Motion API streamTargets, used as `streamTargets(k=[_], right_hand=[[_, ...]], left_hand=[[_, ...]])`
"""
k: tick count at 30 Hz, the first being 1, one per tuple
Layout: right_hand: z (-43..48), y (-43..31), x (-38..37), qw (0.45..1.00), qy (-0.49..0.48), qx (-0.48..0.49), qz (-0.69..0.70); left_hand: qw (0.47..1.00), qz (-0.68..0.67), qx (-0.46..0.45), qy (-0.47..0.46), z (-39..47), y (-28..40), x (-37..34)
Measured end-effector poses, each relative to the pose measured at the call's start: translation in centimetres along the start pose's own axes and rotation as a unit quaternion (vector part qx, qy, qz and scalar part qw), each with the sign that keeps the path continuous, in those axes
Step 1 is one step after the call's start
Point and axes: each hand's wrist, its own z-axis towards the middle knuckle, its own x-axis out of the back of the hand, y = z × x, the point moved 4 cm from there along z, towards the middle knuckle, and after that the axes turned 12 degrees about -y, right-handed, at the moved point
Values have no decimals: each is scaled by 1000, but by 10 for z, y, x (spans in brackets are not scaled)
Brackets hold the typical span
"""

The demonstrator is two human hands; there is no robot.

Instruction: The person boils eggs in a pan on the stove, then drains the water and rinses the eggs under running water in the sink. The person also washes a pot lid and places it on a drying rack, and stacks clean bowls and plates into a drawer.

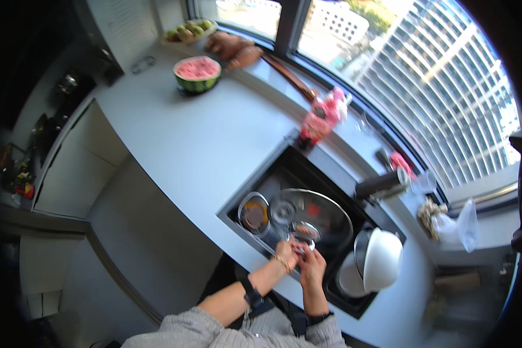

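Observation:
My left hand (288, 253) and my right hand (311, 262) meet over the near side of a dark sink (295, 167). Between their fingers is a small shiny item (305, 248), too blurred to name; which hand grips it is not plain. Just beyond the fingers is a small metal bowl (306, 230) with something reddish in it. Behind it a large round metal basin (330, 204) lies in the sink. To the left of the basin, a metal bowl (254, 213) holds a brownish piece and something yellow.
White bowls (383, 261) stand at the sink's right end, near a dark faucet (380, 185). A pink and red package (324, 115) stands behind the sink. Farther left on the counter (169, 126) is a cut watermelon (197, 74); a fruit bowl (191, 32) is near the window.

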Motion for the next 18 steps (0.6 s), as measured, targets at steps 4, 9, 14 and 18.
streamTargets(k=[4, 9, 14, 18], right_hand=[[-23, -2, -9, 999, -7, 0, -49], [-53, -16, -50, 995, -37, 85, -42], [-69, -20, -128, 975, -81, 124, -167], [-59, 3, -235, 957, -142, 147, -206]], left_hand=[[997, -18, 15, -70, -25, 4, -4], [978, -6, 17, -206, -67, 15, -30], [929, 29, 7, -368, -115, 81, -68], [943, 109, -34, -313, -159, 187, -90]])
